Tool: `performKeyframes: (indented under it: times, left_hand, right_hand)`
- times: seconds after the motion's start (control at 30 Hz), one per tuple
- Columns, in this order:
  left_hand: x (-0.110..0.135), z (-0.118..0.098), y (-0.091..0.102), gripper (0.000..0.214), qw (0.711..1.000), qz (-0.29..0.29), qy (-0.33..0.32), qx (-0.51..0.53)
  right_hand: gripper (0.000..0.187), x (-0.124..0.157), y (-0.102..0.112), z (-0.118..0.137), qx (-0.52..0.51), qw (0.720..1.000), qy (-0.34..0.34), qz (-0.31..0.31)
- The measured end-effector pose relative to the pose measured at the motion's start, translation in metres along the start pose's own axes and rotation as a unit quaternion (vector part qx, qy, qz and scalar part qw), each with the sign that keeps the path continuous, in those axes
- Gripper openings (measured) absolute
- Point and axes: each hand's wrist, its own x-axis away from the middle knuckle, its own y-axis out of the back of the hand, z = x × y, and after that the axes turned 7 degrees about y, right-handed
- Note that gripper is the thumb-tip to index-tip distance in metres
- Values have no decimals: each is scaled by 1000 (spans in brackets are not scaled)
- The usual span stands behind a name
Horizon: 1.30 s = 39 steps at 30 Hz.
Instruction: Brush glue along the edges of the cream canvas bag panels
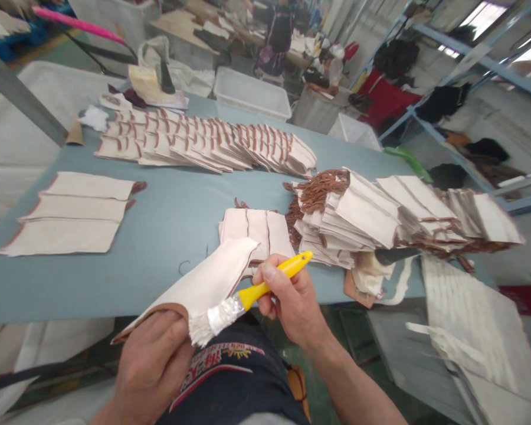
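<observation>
The only camera sits up on the head and looks forward and down. Both hands [292,301] are close, near the bottom. The surface [168,206] is just past them, and shelves [451,44] are farther off.

A paintbrush [253,293] showed a glossy, smooth plastic handle, a shiny metal band [235,303] and rough, matted bristles [201,327] coated in white. The curved cream piece [203,274] looked smooth and matt, either cloth or thin leather, as did the flat pieces [77,206], while brown tassels [323,188] appeared stringy and coarse. The table [172,192] had a smooth, matt top; the bin [252,104] looked like cloudy plastic, the apron [248,381] matt dark cloth, the shelf frame [460,47] painted metal.
</observation>
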Motion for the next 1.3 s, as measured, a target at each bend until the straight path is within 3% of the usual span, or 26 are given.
performKeyframes:
  times: [0.4,0.57,0.73,0.9,1.07,1.3]
  left_hand:
    - [-13,-6,-3,26,997,41,-52,-37]
    - [-14,-10,-10,22,997,0,-69,-35]
    - [-2,-4,-19,21,996,20,-77,-36]
    - [7,2,-25,20,997,12,-67,-24]
    - [7,0,-23,22,997,15,-73,-21]
    - [7,-2,-26,20,996,2,-81,-23]
  right_hand:
    - [48,4,14,24,89,996,11,26]
    - [52,5,23,28,98,995,15,-17]
    - [57,4,22,21,87,996,-8,-15]
    - [67,-1,25,11,94,992,29,-74]
    - [70,1,21,5,84,994,29,-62]
    - [73,5,14,7,93,988,60,-109]
